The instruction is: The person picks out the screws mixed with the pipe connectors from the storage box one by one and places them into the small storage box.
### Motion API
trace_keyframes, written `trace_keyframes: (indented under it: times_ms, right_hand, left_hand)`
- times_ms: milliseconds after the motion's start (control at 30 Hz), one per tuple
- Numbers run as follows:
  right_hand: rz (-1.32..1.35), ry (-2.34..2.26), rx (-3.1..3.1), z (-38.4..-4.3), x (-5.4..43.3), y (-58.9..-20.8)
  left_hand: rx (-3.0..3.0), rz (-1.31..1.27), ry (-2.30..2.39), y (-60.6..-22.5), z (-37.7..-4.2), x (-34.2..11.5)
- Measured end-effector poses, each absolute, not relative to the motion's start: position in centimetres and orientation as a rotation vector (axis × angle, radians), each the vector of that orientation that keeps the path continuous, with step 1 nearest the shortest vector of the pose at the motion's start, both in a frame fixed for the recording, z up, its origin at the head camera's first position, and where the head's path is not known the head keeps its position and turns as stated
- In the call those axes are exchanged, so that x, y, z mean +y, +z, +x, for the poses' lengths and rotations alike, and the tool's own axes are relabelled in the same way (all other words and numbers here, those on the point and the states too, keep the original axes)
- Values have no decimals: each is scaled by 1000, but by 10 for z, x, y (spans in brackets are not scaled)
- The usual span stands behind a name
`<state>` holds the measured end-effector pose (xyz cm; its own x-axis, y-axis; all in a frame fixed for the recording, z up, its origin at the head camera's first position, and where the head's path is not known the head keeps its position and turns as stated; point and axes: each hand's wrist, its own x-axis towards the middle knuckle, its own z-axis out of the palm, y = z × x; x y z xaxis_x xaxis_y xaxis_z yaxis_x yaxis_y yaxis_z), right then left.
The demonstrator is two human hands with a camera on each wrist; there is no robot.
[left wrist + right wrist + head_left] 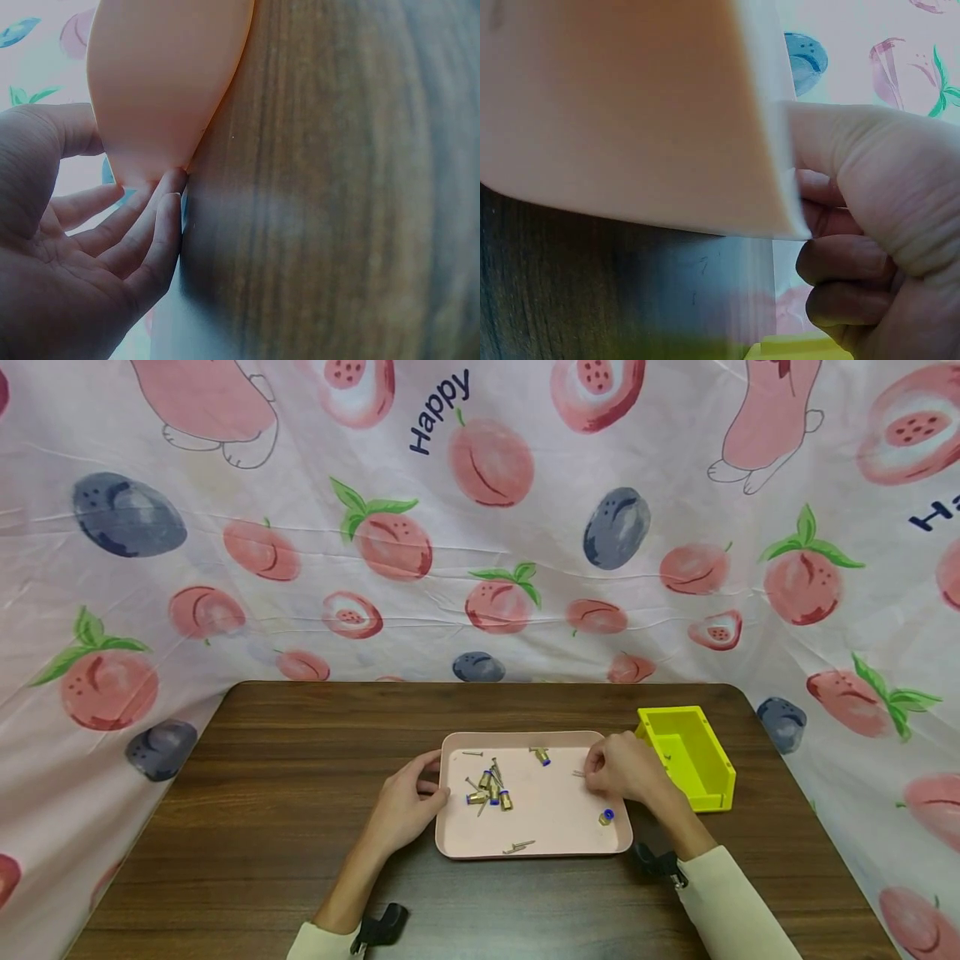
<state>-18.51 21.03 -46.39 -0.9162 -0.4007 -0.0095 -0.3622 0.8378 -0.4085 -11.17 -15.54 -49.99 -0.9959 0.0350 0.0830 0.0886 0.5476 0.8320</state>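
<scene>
A shallow pink tray [555,835] lies on the table with small hardware in it. Left of its middle, several brass push-in fittings [506,800] with blue rings are heaped with screws [496,772]. One fitting [542,757] lies near the back rim and another [606,817] at the right. More screws [517,847] lie near the front wall. My left hand [406,802] holds the tray's left end, thumb at the rim and fingers against the outside wall. Over the right end, my right hand [627,768] has curled fingers and pinches a thin screw [578,773]; the tray wall hides its fingertips in the right wrist view.
Right of the tray stands a yellow open-front bin [716,777] with a small piece inside. The dark wood table [300,735] reaches back to a fruit-print cloth [420,635]. A black wrist device [382,927] sits at the left cuff.
</scene>
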Motion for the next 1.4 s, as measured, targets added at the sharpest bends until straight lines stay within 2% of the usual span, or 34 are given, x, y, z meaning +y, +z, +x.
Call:
trace_keyframes:
  times_ms: [433, 1000, 1400]
  right_hand:
    - [-697, -726, 3023, -183, 212, -458]
    - [-590, -955, 3088, -175, 215, -450]
    - [-574, -1136, 3146, -171, 217, -452]
  left_hand:
    - [-2709, -114, -1462, -498, -111, -156]
    - [-2700, -110, -1478, -498, -111, -155]
    - [-2621, -221, -1440, -504, -111, -157]
